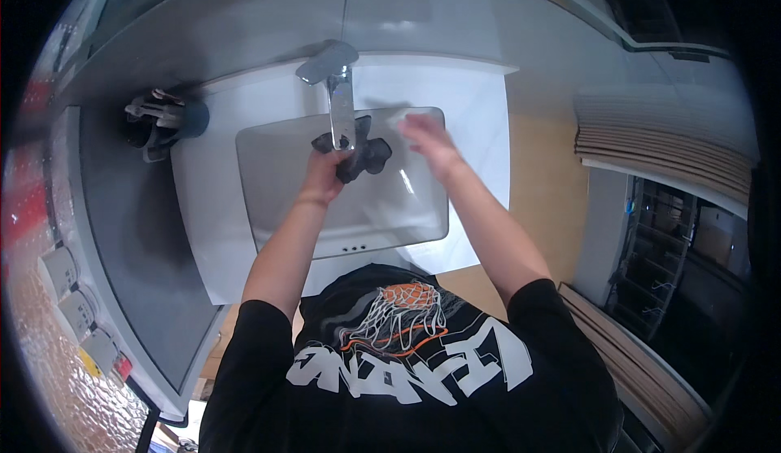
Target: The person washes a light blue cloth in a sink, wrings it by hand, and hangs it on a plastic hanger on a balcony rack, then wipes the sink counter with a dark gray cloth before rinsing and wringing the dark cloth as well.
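Note:
My left hand (327, 175) is closed on a dark grey crumpled cloth (370, 156), held over the sink basin just below the tap spout. Part of the cloth is hidden behind the chrome tap (340, 103). Over the basin's far right corner, my right hand (429, 140) is raised apart from the cloth, its fingers stretched out and slightly blurred. I make out nothing held in it. Beneath both hands lies the white rectangular sink (277, 192), with small dark overflow holes on its near wall.
A white countertop (482, 127) surrounds the basin. At the left, a dark cup (194, 118) holding several items stands on a grey ledge (138, 233). A stack of brown-edged panels (663, 140) is at the right, near a dark doorway with a ladder (663, 241).

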`<action>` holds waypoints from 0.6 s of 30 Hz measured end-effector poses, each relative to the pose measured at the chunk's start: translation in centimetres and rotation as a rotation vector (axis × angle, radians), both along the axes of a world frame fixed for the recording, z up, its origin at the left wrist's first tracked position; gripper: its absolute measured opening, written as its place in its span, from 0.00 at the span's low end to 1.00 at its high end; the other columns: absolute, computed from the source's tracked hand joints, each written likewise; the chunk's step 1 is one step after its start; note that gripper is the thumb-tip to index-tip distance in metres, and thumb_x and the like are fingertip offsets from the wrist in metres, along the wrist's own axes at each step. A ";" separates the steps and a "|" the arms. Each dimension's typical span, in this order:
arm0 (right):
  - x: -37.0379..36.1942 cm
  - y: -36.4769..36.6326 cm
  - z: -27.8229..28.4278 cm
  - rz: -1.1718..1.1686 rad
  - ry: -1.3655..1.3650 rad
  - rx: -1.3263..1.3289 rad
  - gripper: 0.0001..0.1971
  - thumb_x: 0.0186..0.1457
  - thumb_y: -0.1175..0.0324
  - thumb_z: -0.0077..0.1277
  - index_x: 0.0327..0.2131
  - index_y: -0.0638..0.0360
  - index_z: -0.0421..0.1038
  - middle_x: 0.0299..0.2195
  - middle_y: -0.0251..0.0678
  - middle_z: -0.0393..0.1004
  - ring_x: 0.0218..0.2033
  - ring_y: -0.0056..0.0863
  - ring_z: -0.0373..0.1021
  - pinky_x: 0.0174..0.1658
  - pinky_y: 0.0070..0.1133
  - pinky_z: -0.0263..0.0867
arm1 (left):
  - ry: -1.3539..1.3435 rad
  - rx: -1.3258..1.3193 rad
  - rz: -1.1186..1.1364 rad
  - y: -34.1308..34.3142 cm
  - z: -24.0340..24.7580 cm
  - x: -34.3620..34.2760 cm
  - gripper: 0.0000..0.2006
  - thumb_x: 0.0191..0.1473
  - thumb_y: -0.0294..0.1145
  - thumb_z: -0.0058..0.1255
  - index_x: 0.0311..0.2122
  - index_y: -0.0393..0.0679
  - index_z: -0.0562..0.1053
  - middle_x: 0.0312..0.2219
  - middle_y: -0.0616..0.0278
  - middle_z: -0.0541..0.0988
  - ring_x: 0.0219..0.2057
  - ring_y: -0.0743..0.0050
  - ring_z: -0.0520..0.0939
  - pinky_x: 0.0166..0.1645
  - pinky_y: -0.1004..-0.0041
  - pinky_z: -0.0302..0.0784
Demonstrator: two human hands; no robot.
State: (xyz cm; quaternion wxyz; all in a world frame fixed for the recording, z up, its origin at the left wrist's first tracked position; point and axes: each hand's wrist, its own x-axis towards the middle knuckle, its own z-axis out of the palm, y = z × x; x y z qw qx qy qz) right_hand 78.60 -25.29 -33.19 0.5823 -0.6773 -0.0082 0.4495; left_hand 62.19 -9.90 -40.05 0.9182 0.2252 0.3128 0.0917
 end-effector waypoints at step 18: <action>-5.7 6.8 -3.9 0.124 0.207 0.156 0.16 0.52 0.72 0.50 0.46 0.64 0.68 0.40 0.37 0.73 0.41 0.27 0.71 0.44 0.23 0.66 | 0.318 0.005 0.168 3.8 4.8 -3.7 0.17 0.56 0.37 0.53 0.48 0.41 0.68 0.41 0.59 0.76 0.40 0.68 0.78 0.43 0.67 0.77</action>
